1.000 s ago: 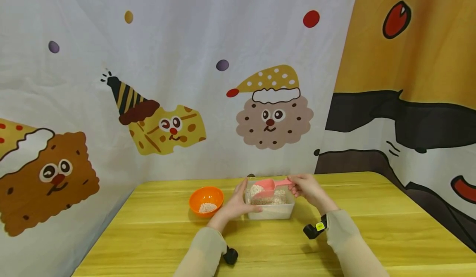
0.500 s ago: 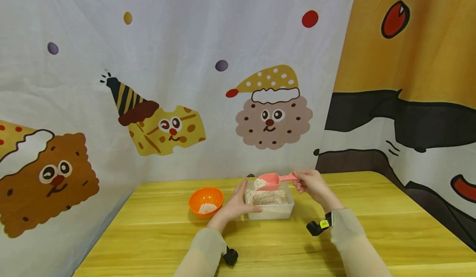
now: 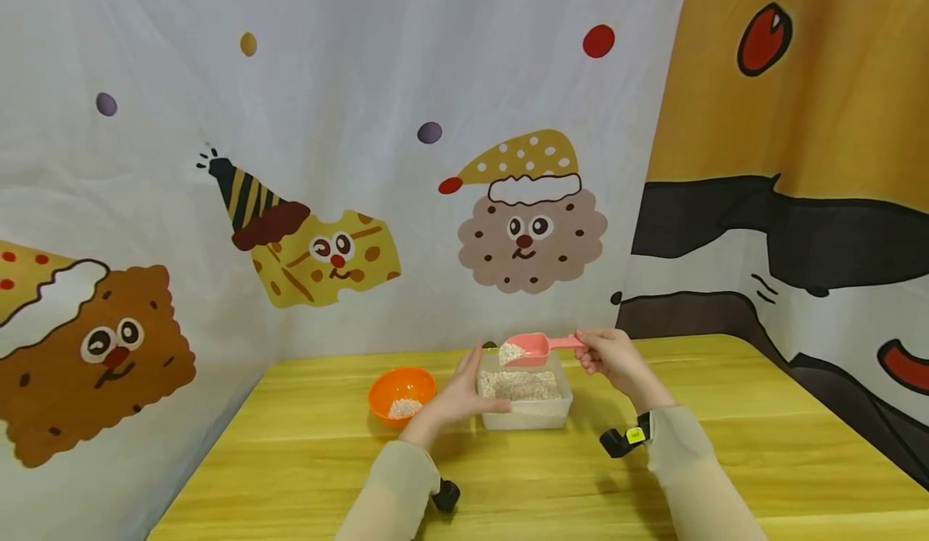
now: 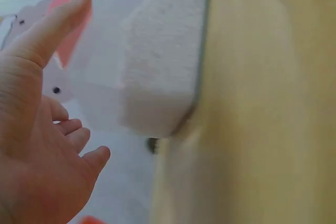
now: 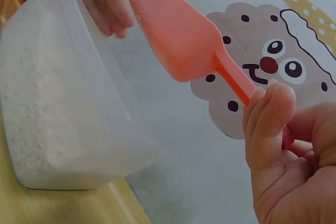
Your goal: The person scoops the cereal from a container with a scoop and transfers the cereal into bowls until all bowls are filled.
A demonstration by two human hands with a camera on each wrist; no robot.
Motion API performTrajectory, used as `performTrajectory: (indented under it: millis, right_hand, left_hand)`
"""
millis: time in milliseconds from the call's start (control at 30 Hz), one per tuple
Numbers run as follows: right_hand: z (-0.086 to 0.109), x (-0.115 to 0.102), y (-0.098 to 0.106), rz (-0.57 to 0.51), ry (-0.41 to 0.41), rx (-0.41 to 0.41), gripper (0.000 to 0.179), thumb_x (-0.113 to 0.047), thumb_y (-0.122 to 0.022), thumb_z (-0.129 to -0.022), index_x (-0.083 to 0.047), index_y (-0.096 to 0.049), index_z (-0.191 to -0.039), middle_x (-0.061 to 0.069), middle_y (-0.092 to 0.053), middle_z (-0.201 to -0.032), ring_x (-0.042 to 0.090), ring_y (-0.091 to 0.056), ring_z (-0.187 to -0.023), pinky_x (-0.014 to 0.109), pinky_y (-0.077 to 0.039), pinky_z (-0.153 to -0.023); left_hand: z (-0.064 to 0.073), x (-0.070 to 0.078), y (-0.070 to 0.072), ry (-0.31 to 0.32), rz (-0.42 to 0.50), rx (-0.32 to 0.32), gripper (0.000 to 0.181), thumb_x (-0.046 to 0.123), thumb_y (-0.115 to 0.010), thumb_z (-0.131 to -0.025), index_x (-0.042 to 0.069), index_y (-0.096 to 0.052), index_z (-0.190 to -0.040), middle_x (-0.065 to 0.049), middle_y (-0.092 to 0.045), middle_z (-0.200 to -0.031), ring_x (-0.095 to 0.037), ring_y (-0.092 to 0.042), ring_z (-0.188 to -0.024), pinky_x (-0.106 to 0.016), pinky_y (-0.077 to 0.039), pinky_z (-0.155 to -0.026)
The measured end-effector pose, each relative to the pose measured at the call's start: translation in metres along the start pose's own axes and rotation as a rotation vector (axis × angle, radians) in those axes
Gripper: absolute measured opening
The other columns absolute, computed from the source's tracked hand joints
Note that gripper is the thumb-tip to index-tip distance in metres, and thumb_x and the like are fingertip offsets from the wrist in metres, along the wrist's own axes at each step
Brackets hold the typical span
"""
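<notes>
My right hand pinches the handle of a pink scoop, which hovers just above a translucent plastic box. Pale flakes like oats fill the scoop's front part, and more of them lie inside the box. In the right wrist view the scoop shows its underside, with a few specks stuck on it. My left hand stays at the box's left side, fingers extended along it and thumb across the front. The left wrist view has the thumb straight beside the box, other fingers relaxed.
An orange bowl with a small heap of flakes in it stands left of the box, close to my left wrist. Everything rests on a yellow wooden table. A printed cartoon curtain hangs behind its far edge.
The scoop has risen from among the flakes in the box to above its rim, loaded, with my right hand shifting slightly right. The left hand and bowl keep their places.
</notes>
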State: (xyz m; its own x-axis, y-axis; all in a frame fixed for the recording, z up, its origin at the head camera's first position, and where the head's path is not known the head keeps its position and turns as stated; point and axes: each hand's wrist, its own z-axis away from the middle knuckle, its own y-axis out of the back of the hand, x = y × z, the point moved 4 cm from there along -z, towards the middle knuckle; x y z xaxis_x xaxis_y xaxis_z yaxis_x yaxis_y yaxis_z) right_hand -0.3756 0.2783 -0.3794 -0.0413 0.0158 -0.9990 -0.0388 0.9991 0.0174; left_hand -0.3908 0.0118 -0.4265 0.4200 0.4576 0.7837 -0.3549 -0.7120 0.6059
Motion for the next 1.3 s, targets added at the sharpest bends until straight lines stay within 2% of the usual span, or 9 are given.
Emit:
performTrajectory:
  millis: [133, 200, 333, 467, 533, 767, 1000, 1167, 1300]
  right_hand:
    - [0.000, 0.001, 0.001, -0.002, 0.007, 0.001, 0.035, -0.019, -0.048, -0.103, 0.013, -0.058, -0.113, 0.001, -0.060, -0.066, 0.006, -0.051, -0.051, 0.019, -0.048, -0.050]
    - [0.000, 0.002, 0.002, 0.000, 0.012, 0.002, 0.035, -0.018, -0.048, -0.104, 0.014, -0.056, -0.115, 0.001, -0.059, -0.066, 0.005, -0.051, -0.051, 0.019, -0.047, -0.050]
    - [-0.001, 0.001, 0.002, 0.010, 0.026, 0.000, 0.036, -0.018, -0.047, -0.104, 0.015, -0.054, -0.116, 0.000, -0.059, -0.066, 0.005, -0.050, -0.051, 0.018, -0.047, -0.050]
    - [-0.001, 0.000, 0.003, 0.004, 0.030, -0.002, 0.036, -0.019, -0.048, -0.104, 0.014, -0.055, -0.115, 0.000, -0.058, -0.066, 0.005, -0.049, -0.051, 0.019, -0.047, -0.050]
    - [-0.001, 0.000, 0.002, 0.001, 0.027, -0.005, 0.035, -0.019, -0.048, -0.104, 0.014, -0.056, -0.115, 0.001, -0.058, -0.066, 0.006, -0.050, -0.051, 0.019, -0.047, -0.050]
    - [0.001, 0.001, 0.002, 0.002, 0.023, 0.003, 0.034, -0.019, -0.047, -0.104, 0.012, -0.058, -0.111, 0.002, -0.059, -0.067, 0.006, -0.051, -0.052, 0.019, -0.047, -0.050]
    - [-0.001, 0.005, 0.000, 0.005, 0.021, 0.016, 0.033, -0.017, -0.045, -0.104, 0.013, -0.059, -0.109, 0.002, -0.059, -0.066, 0.007, -0.050, -0.051, 0.019, -0.047, -0.049]
    - [-0.002, 0.007, 0.000, 0.005, 0.014, 0.015, 0.035, -0.017, -0.045, -0.104, 0.016, -0.056, -0.111, 0.002, -0.059, -0.066, 0.006, -0.050, -0.051, 0.019, -0.047, -0.049]
    - [-0.003, 0.006, 0.001, 0.018, 0.018, 0.024, 0.035, -0.017, -0.045, -0.104, 0.016, -0.056, -0.111, 0.002, -0.059, -0.066, 0.006, -0.051, -0.051, 0.020, -0.047, -0.049]
  left_hand:
    - [0.004, 0.019, 0.015, -0.051, -0.063, -0.039, 0.118, 0.041, -0.082, -0.077, 0.017, 0.001, -0.157, -0.007, 0.004, -0.162, -0.030, -0.007, -0.146, -0.054, -0.023, -0.111]
    - [0.008, 0.027, 0.026, -0.064, -0.100, -0.054, 0.115, 0.041, -0.081, -0.077, 0.021, -0.001, -0.157, -0.006, 0.001, -0.162, -0.029, -0.008, -0.146, -0.055, -0.024, -0.111]
    - [0.017, 0.028, 0.051, -0.089, -0.157, -0.064, 0.109, 0.047, -0.080, -0.077, 0.030, -0.008, -0.157, -0.003, -0.008, -0.162, -0.027, -0.012, -0.146, -0.056, -0.025, -0.109]
    - [0.027, 0.016, 0.074, -0.112, -0.198, -0.042, 0.108, 0.048, -0.081, -0.074, 0.028, -0.014, -0.157, -0.006, -0.013, -0.161, -0.030, -0.016, -0.145, -0.058, -0.025, -0.109]
    - [0.033, 0.006, 0.084, -0.103, -0.209, -0.031, 0.107, 0.047, -0.081, -0.074, 0.025, -0.016, -0.157, -0.008, -0.014, -0.161, -0.032, -0.017, -0.144, -0.059, -0.025, -0.108]
    - [0.053, -0.027, 0.106, -0.019, -0.172, 0.007, 0.106, 0.040, -0.083, -0.074, 0.017, -0.020, -0.156, -0.011, -0.017, -0.160, -0.034, -0.019, -0.144, -0.060, -0.023, -0.109]
    - [0.065, -0.054, 0.112, 0.028, -0.105, 0.021, 0.110, 0.037, -0.085, -0.073, 0.013, -0.017, -0.156, -0.015, -0.015, -0.159, -0.038, -0.018, -0.143, -0.063, -0.022, -0.107]
    - [0.071, -0.069, 0.109, 0.061, -0.129, -0.018, 0.116, 0.037, -0.087, -0.070, 0.008, -0.014, -0.156, -0.020, -0.014, -0.158, -0.040, -0.022, -0.141, -0.061, -0.027, -0.106]
    - [0.073, -0.076, 0.109, 0.066, -0.136, -0.017, 0.117, 0.036, -0.087, -0.069, 0.005, -0.015, -0.155, -0.023, -0.015, -0.157, -0.043, -0.023, -0.139, -0.063, -0.029, -0.104]
